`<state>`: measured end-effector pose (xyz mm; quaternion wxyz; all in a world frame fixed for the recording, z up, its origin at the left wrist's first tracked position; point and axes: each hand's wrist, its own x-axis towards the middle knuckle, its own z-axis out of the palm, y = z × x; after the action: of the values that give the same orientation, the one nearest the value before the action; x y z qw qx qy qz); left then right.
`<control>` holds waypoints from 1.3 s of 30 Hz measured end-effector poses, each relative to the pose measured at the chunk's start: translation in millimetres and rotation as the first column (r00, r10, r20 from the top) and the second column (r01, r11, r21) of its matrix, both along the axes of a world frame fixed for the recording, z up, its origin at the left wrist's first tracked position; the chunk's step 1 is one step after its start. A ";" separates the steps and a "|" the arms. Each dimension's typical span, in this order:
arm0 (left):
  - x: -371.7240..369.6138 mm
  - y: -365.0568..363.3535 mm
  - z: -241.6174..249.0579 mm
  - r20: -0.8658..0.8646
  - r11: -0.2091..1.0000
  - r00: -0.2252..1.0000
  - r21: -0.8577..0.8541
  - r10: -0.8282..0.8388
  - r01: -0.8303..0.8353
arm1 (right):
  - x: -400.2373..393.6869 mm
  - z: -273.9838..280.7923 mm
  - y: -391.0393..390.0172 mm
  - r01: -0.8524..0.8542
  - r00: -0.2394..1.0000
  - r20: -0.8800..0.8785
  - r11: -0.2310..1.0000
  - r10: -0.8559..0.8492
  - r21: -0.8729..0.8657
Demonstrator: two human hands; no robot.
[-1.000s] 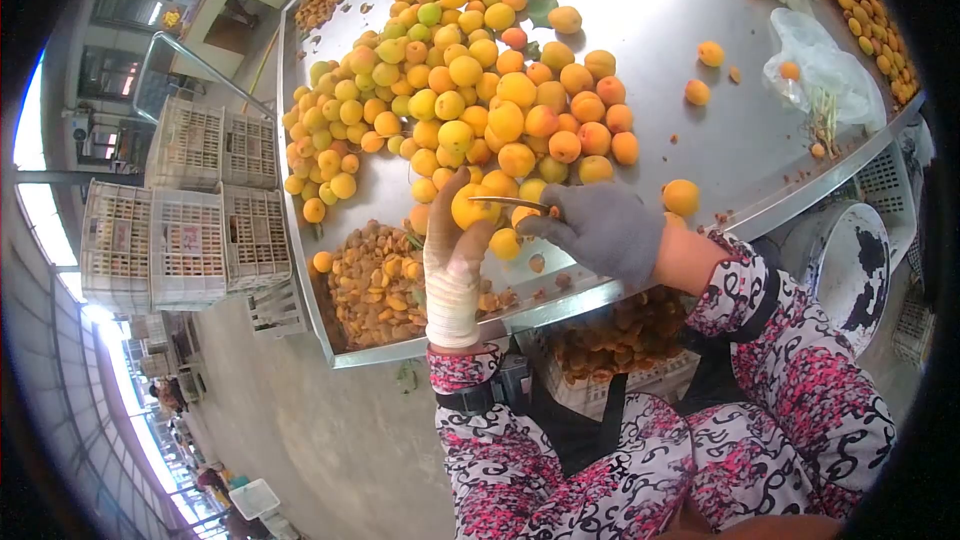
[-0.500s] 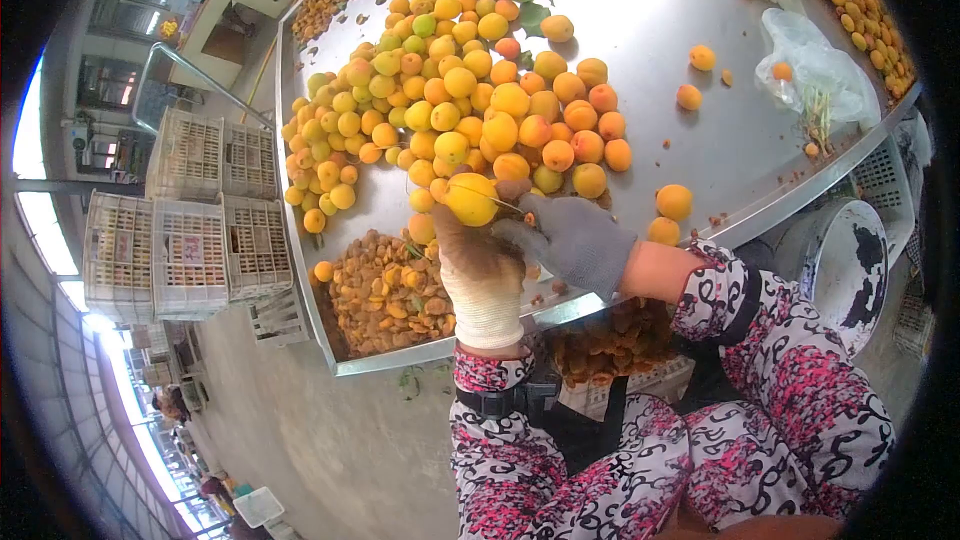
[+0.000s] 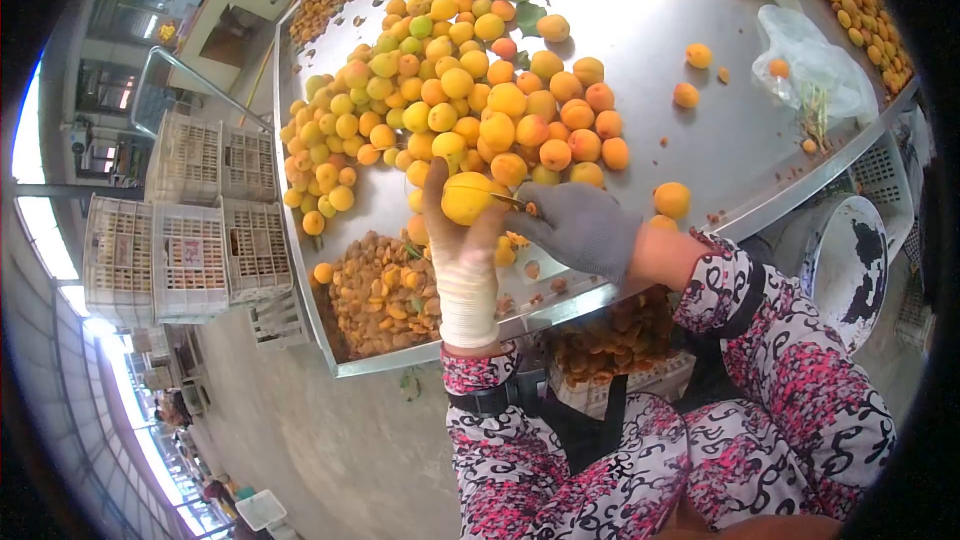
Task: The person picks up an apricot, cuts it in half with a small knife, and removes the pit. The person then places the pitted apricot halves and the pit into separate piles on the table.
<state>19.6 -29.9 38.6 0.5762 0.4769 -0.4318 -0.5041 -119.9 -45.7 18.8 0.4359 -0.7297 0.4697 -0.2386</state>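
Note:
My left hand (image 3: 466, 252), in a white glove with brown-stained fingers, is closed around a yellow apricot (image 3: 467, 199). My right hand (image 3: 588, 227), in a grey glove, grips a small knife (image 3: 512, 202) whose blade meets the right side of that apricot. A thin dark line runs across the fruit beside the blade. Just beyond both hands lies a large heap of whole apricots (image 3: 500, 130). To the left of my left wrist is a pile of brownish pits and fruit pieces (image 3: 385, 290), on the near corner of the metal table.
The metal table (image 3: 660, 0) has a raised rim. A plastic bag (image 3: 825, 65) and more apricots (image 3: 850, 10) lie at its right. Stacked crates (image 3: 190, 245) stand to the left. Below the near edge is a crate of brown pieces (image 3: 620, 345); a stained white bucket (image 3: 845, 260) stands at right.
My left fingers have shifted on the apricot, with one finger now raised along its left side. My right hand has moved slightly right, and the knife blade shows at the fruit's right side.

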 end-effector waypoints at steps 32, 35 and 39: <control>10.5 1.0 -30.4 0.603 0.968 0.787 -0.248 0.132 0.028 | 14.0 3.3 10.6 -0.013 1.000 0.011 0.998 0.013 0.054; -6.1 1.9 -25.0 0.509 0.930 0.795 -0.322 0.330 -0.180 | 16.5 -28.9 11.0 -0.141 0.962 0.186 0.945 0.201 -0.294; 0.9 0.0 -37.7 -0.022 0.955 0.962 0.124 0.273 -0.268 | 16.8 -35.2 12.1 -0.087 0.963 0.164 0.819 0.216 -0.567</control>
<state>20.6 -29.9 0.9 0.6185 0.5552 -0.3200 -0.4547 -103.0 -33.6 -16.4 0.2726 -0.8287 0.2689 -0.4083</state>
